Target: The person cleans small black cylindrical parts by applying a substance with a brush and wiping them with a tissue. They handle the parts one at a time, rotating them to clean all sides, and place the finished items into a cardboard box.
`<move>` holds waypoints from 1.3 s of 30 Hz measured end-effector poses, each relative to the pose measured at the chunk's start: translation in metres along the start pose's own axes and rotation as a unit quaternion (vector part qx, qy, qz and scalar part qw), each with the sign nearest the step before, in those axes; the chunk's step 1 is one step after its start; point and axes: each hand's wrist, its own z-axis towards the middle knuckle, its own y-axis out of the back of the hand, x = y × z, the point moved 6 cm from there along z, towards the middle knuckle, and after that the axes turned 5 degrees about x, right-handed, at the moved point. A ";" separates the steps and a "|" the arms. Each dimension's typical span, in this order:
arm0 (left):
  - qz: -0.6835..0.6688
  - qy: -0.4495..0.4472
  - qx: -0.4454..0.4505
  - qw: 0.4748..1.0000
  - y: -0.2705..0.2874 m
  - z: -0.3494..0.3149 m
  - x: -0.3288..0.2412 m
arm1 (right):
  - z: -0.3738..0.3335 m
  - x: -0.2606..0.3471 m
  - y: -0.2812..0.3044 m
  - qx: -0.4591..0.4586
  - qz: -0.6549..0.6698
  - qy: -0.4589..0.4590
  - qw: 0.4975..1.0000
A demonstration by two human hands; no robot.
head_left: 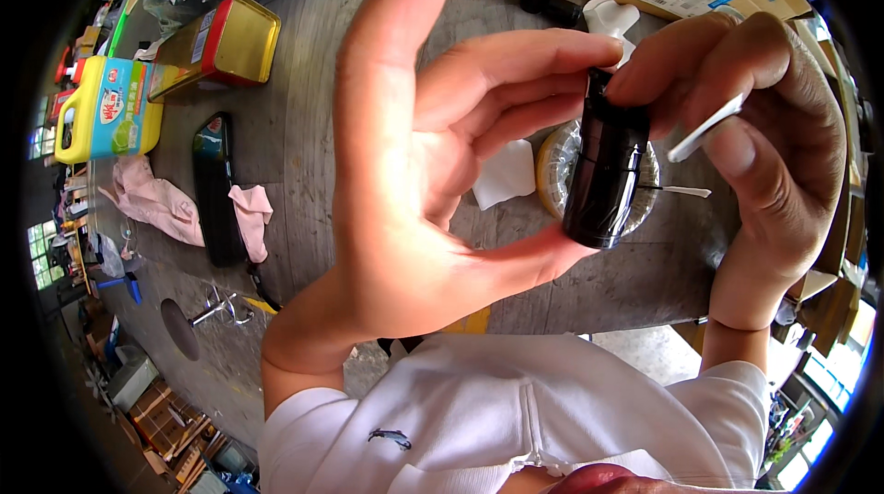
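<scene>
Hands [391,218] holding black cylinder [608,172], white stick [704,128]

White short-sleeved shirt [497,402] (small dark emblem [390,439])

A yellow jug [110,112] and gold tin [216,47] sit near pink cloth [155,204].

Two hands [396,218] [778,158], one held black cylinder [605,172], two white-ended sticks [707,128] [686,191], two pink cloth pieces [157,202] [251,222], one yellow jug [110,107] and one tin [247,38] are seen.
</scene>
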 end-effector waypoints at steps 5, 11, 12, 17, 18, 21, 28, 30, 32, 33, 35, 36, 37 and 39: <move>-0.053 0.009 0.001 0.999 -0.001 0.002 -0.002 | 0.004 0.000 0.011 0.048 0.046 0.033 0.997; -0.127 -0.036 0.059 0.990 0.006 0.004 0.008 | 0.005 -0.005 0.008 0.058 0.065 0.057 0.995; -0.120 -0.046 0.067 0.989 0.008 0.003 0.007 | 0.007 -0.002 0.009 0.070 0.048 0.074 0.994; -0.018 -0.057 0.008 0.998 0.002 0.000 -0.009 | 0.005 0.010 0.020 0.072 -0.050 0.119 0.989; 0.002 -0.046 -0.004 0.999 0.001 -0.002 -0.014 | 0.003 0.013 0.017 0.048 -0.062 0.131 0.988; -0.015 -0.014 -0.043 0.999 -0.011 0.001 -0.023 | -0.003 0.022 0.015 0.002 -0.103 0.122 0.987; -0.018 -0.019 -0.058 0.998 -0.011 -0.001 -0.022 | -0.007 0.023 0.011 0.016 -0.123 0.130 0.984; -0.014 -0.025 -0.053 0.998 -0.010 -0.001 -0.021 | -0.008 0.025 0.010 0.021 -0.129 0.119 0.984; -0.018 -0.024 -0.044 0.999 -0.010 -0.001 -0.020 | -0.009 0.025 0.010 0.019 -0.131 0.119 0.984; -0.002 -0.041 -0.018 0.999 -0.008 -0.001 -0.019 | -0.010 0.023 0.010 0.014 -0.128 0.128 0.983; 0.046 -0.094 0.055 0.993 0.001 -0.001 -0.012 | -0.011 0.022 0.010 0.012 -0.130 0.145 0.981; 0.044 -0.104 0.048 0.992 0.002 -0.003 -0.010 | -0.011 0.023 0.010 0.015 -0.135 0.153 0.979; 0.044 -0.115 0.039 0.992 0.002 -0.005 -0.011 | -0.010 0.025 0.009 0.016 -0.132 0.153 0.979; -0.009 -0.080 -0.055 0.995 -0.008 -0.006 -0.013 | -0.009 0.023 0.007 0.015 -0.125 0.140 0.982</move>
